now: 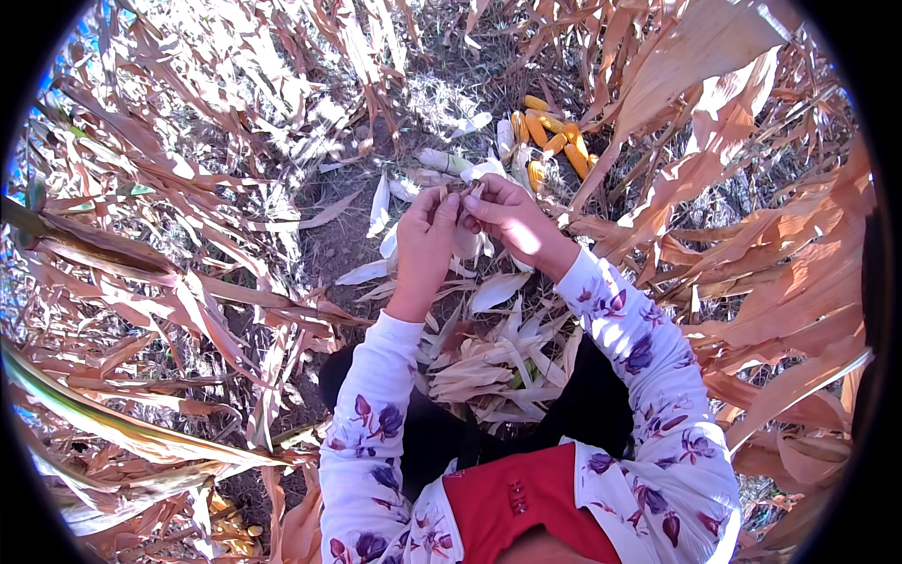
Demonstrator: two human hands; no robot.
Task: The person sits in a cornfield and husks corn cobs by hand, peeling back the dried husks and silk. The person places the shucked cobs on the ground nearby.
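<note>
My left hand (427, 240) and my right hand (513, 220) are raised close together, thumbs uppermost, over husk-strewn ground. Both pinch a dry, pale corn husk (466, 243), which hangs below the fingers. Its brownish top shows between the fingertips; whether an ear is inside cannot be made out. Just beyond the hands lie ears still in their husks (445, 162). Farther up and to the right is a small heap of bare yellow corn ears (554, 144).
Stripped husks (486, 374) are piled between my dark-clad legs. Dry corn leaves (782, 261) crowd the right side. A thick cornstalk (106, 247) leans in from the left. More yellow corn ears (232, 529) lie at the lower left, partly covered by leaves.
</note>
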